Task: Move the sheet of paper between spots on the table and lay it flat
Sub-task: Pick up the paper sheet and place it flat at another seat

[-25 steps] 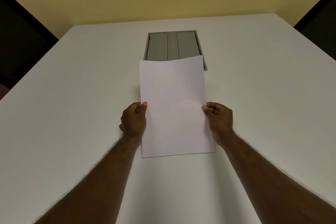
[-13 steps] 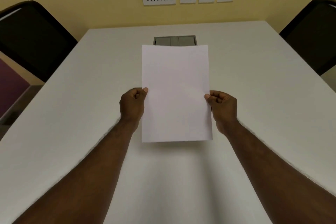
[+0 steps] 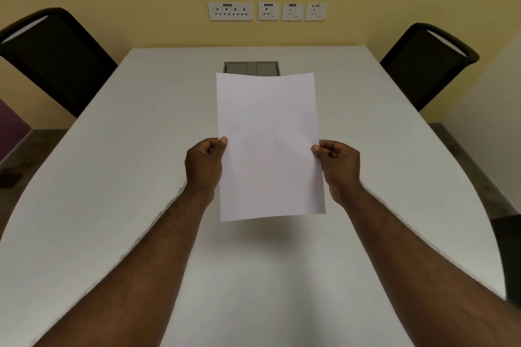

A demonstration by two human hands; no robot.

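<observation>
Sheet of paper (image 3: 269, 146): lifted higher off tabletop (image 3: 112, 191) than a second ago, shadow beneath | left hand (image 3: 204, 163), right hand (image 3: 337, 165): pinching side edges | laying flat pending.

white paper (image 3: 269, 146), white table (image 3: 112, 177), black chairs (image 3: 56, 56)

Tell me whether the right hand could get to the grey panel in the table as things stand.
Probably not yet. The right hand and left hand both pinch the sheet of paper, held above the table, and the sheet hangs in front of the grey panel. Freeing that grip comes first.
</observation>
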